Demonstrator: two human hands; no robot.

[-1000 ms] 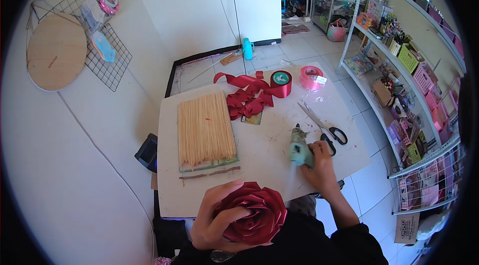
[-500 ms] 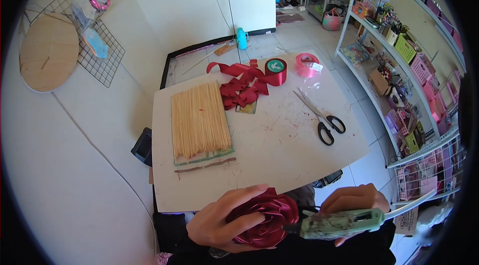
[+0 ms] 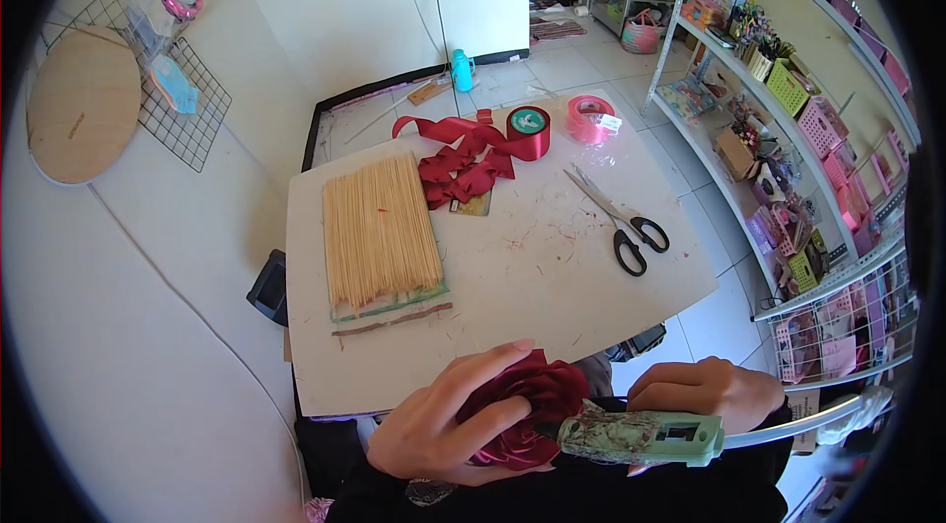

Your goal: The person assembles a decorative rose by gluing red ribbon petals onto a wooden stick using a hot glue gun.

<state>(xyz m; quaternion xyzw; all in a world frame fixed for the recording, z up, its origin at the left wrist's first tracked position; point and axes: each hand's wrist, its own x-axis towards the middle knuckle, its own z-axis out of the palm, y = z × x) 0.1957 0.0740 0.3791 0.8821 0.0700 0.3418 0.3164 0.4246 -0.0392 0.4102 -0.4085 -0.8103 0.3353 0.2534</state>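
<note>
My left hand [image 3: 443, 420] is wrapped round a dark red satin ribbon rose [image 3: 552, 390], its fingers spread over the petals. In my right hand [image 3: 705, 390] is a pale green, stained glue gun [image 3: 641, 436], lying on its side in my grip. Its nozzle end is right at the rose's right side, and the tip is hidden among the petals. Both hands are low in the view, in front of the table's near edge.
On the white table [image 3: 512, 311] lie a bundle of thin wooden sticks [image 3: 382, 228], loose red ribbon [image 3: 463, 168], a ribbon roll [image 3: 530, 134], pink tape [image 3: 591, 119] and black-handled scissors [image 3: 621, 223]. Shelves [image 3: 749, 129] with baskets stand on the right.
The glue gun has turned and its nozzle end has come closer in over the rose. My left hand keeps its hold. The whole view has shifted slightly.
</note>
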